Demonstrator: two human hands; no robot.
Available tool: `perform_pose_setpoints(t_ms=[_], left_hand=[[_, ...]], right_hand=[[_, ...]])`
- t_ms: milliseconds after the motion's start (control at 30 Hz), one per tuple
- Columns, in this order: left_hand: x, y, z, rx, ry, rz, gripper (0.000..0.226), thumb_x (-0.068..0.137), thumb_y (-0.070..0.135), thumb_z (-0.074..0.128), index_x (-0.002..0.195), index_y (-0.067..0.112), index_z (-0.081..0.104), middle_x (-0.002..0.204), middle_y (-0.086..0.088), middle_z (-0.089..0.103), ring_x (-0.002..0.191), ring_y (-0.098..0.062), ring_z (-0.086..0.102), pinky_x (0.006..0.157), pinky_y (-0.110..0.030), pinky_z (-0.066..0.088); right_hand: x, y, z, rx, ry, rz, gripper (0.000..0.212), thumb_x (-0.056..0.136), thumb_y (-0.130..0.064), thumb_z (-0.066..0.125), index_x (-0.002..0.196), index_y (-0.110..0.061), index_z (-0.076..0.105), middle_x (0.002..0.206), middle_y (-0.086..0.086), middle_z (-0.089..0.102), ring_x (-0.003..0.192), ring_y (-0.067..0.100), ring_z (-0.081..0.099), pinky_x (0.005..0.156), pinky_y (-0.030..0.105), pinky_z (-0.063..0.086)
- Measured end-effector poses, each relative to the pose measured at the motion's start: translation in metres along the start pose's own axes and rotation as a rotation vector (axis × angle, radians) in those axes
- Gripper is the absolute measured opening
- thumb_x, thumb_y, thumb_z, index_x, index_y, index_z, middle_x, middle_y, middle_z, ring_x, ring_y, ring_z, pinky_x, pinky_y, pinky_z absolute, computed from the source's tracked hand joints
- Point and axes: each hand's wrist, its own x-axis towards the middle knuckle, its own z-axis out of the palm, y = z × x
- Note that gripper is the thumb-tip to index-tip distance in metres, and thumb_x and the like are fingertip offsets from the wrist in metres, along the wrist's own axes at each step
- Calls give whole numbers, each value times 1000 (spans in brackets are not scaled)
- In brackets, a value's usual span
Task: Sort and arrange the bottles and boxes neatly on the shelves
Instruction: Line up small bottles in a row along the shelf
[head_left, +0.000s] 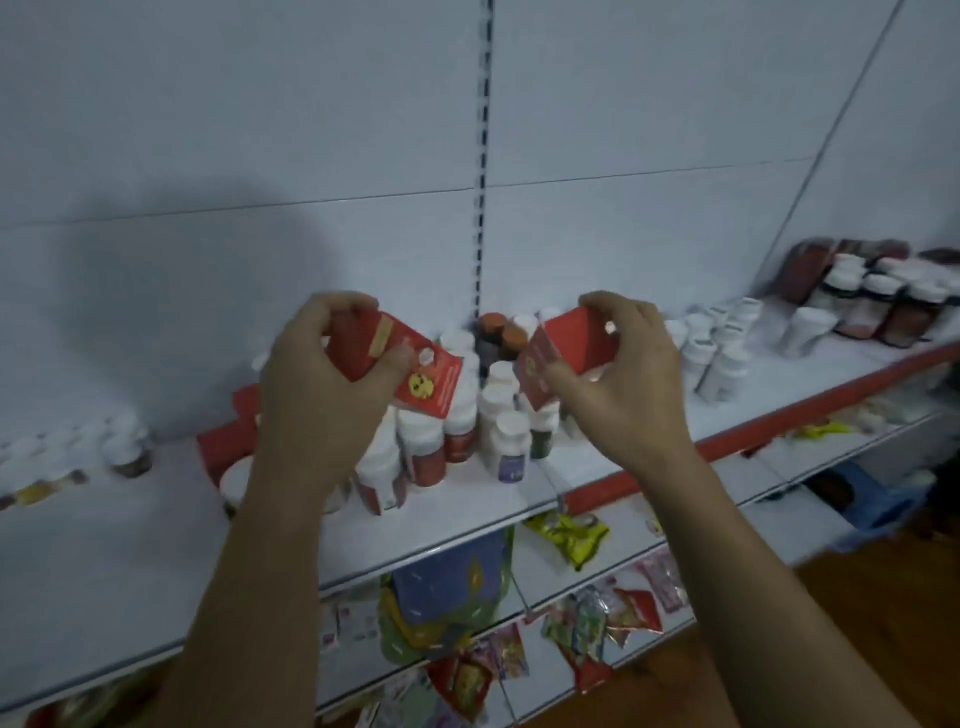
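My left hand (322, 379) grips a red box (410, 366) with a yellow emblem, held tilted above the white shelf (130, 545). My right hand (623, 374) grips a second red box (566, 348), also tilted. Both boxes hang over a cluster of white-capped bottles (498, 415) in the shelf's middle. Behind them stand brown-capped bottles (498, 332). Another red box (226, 441) lies on the shelf, partly hidden behind my left wrist.
More white bottles (722, 343) and dark red bottles (883, 306) stand along the shelf to the right. A blurred row of bottles (78, 457) sits at the left. Lower shelves hold colourful packets (571, 535). A blue stool (872, 499) stands on the wooden floor.
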Motion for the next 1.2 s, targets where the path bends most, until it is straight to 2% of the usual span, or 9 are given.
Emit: perform_pose_setpoints(t_ms=[67, 167, 267, 367, 567, 700, 900, 1067, 1200], left_hand=[[1, 11, 47, -3, -108, 32, 36, 81, 28, 81, 113, 32, 64, 109, 7, 66, 97, -5, 63, 83, -23, 53], [4, 30, 118, 11, -243, 56, 39, 82, 29, 78, 116, 38, 61, 114, 13, 60, 99, 2, 58, 81, -12, 45], [1, 44, 188, 10, -393, 99, 44, 82, 26, 79, 119, 39, 59, 116, 11, 57, 103, -5, 56, 90, -25, 49], [7, 55, 262, -5, -527, 123, 45, 81, 30, 81, 120, 39, 60, 116, 11, 61, 102, -5, 60, 91, -32, 54], [38, 86, 414, -63, -666, 131, 49, 83, 41, 80, 125, 38, 56, 121, 12, 63, 103, -11, 63, 82, -26, 56], [77, 127, 511, -98, -684, 137, 49, 84, 41, 79, 127, 36, 56, 123, 11, 62, 105, -13, 62, 84, -25, 52], [104, 176, 638, -59, -759, 181, 46, 85, 37, 78, 127, 33, 59, 121, 10, 62, 107, -13, 61, 85, -28, 51], [128, 160, 703, 133, -698, 122, 38, 83, 27, 75, 119, 32, 64, 110, 10, 62, 101, -17, 63, 87, -34, 52], [155, 140, 741, 333, -658, -5, 34, 83, 21, 74, 116, 25, 66, 115, 0, 65, 101, -21, 62, 85, -32, 48]], right_hand=[[1, 36, -36, 4, 54, 79, 71, 70, -54, 64, 133, -23, 57, 119, -5, 60, 98, 8, 58, 73, -2, 36], [-2, 85, -78, -17, 34, 193, 62, 79, -36, 74, 135, -25, 52, 113, -6, 64, 90, 5, 61, 70, 9, 44], [-4, 128, -105, -37, -47, 276, 60, 82, -29, 77, 135, -30, 47, 102, -17, 61, 83, 1, 65, 69, 22, 58], [-2, 180, -128, -84, -124, 342, 60, 85, -37, 77, 135, -36, 44, 99, -30, 53, 83, -3, 63, 60, 13, 52], [32, 294, -184, -180, -193, 499, 57, 86, -37, 76, 134, -35, 47, 112, -16, 60, 97, 9, 65, 75, 24, 61], [88, 351, -236, -242, -84, 559, 54, 85, -35, 76, 133, -33, 51, 100, -25, 57, 89, 1, 62, 72, 23, 60], [161, 424, -296, -259, 213, 503, 50, 85, -41, 77, 128, -36, 51, 111, -20, 57, 98, 1, 59, 72, 17, 55], [222, 492, -297, -185, 16, 425, 47, 83, -39, 80, 117, -40, 48, 103, -28, 54, 95, -1, 58, 73, 22, 57], [266, 536, -269, -132, -255, 223, 34, 79, -41, 76, 100, -32, 52, 91, -14, 62, 82, 8, 60, 68, 34, 54]])
